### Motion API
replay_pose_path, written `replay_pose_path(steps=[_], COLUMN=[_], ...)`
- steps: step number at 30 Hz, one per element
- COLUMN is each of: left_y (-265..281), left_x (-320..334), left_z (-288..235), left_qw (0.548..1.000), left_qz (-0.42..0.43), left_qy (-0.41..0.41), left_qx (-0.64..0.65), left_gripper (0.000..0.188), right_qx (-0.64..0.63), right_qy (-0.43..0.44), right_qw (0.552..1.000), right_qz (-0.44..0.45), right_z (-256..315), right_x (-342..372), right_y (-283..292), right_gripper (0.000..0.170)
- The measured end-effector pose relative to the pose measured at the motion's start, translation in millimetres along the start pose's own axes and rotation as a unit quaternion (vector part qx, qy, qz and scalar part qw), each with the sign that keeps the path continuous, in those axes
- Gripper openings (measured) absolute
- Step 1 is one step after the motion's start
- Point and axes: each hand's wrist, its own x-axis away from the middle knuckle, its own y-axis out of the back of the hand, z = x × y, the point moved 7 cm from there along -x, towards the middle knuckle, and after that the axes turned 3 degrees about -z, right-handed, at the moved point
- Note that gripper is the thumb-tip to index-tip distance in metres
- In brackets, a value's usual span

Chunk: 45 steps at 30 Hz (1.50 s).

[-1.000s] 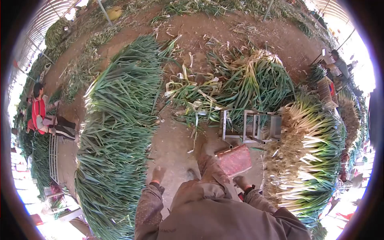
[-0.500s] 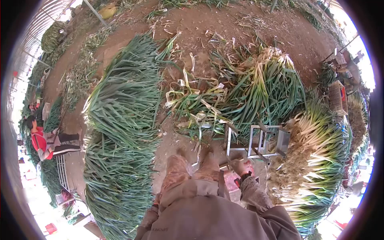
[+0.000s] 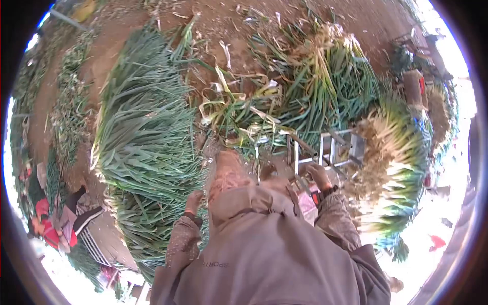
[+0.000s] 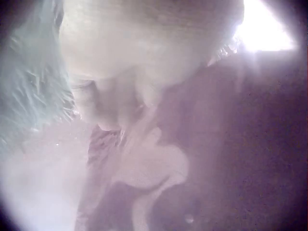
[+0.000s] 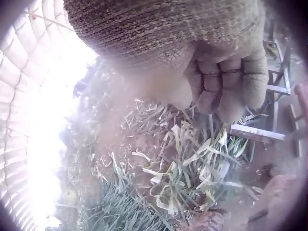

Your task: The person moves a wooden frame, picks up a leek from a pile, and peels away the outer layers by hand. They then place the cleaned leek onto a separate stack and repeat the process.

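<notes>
In the head view my left hand [image 3: 193, 202] hangs beside my thigh, next to a long heap of leafy green onions [image 3: 147, 112]. The left wrist view shows that hand with loosely bent fingers [image 4: 113, 103] close to patterned trousers, holding nothing visible. My right hand [image 3: 318, 177] is low on the other side, overlapping the near edge of a metal frame [image 3: 357, 147] in the head view. Seen from the right wrist, its knit glove [image 5: 159, 33] covers the hand and the fingers [image 5: 231, 94] hang loosely curled around nothing. A reddish block [image 3: 306, 206] sits partly hidden under my right arm.
Green onions with roots and white stems [image 3: 394, 168] are stacked at right. Another green onion pile [image 3: 330, 86] and scattered trimmed leaves [image 3: 239, 109] lie ahead on bare soil. A person in a red vest [image 3: 50, 234] is at far left; a crate [image 3: 414, 89] stands far right.
My legs have stepped forward toward the loose leaves. My right hand has moved up beside the metal frame, and my left hand swings out from my side. The head view has shifted and turned.
</notes>
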Motion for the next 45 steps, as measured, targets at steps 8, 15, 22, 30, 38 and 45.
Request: replay_pose_path(steps=[8, 15, 22, 30, 38, 45], left_y=[171, 179, 115, 106, 102, 40], left_x=[16, -136, -99, 49, -119, -207], left_z=[59, 14, -58, 64, -165, -413], left_qw=[0.935, 0.972, 0.999, 0.877, 0.972, 0.987], left_qz=[-0.047, -0.064, 0.015, -0.065, -0.045, -0.090], left_qy=[0.259, 0.071, -0.031, 0.347, 0.096, 0.058], left_qx=[0.240, 0.215, 0.017, 0.326, 0.211, 0.117], left_gripper=[0.024, 0.018, 0.015, 0.023, 0.029, 0.038], right_qx=[-0.025, 0.483, 0.035, 0.196, 0.091, 0.089], right_qy=[0.037, 0.242, 0.004, 0.134, 0.114, -0.045], right_qw=[0.999, 0.836, 0.992, 0.965, 0.985, 0.990], right_qz=[0.024, 0.095, 0.125, 0.114, 0.090, 0.099], right_z=[59, -53, -6, 137, 152, 34], right_x=[-16, 4, -9, -178, -213, -270], right_y=[-121, -162, -165, -131, -51, 20], right_gripper=[0.021, 0.025, 0.031, 0.024, 0.025, 0.042])
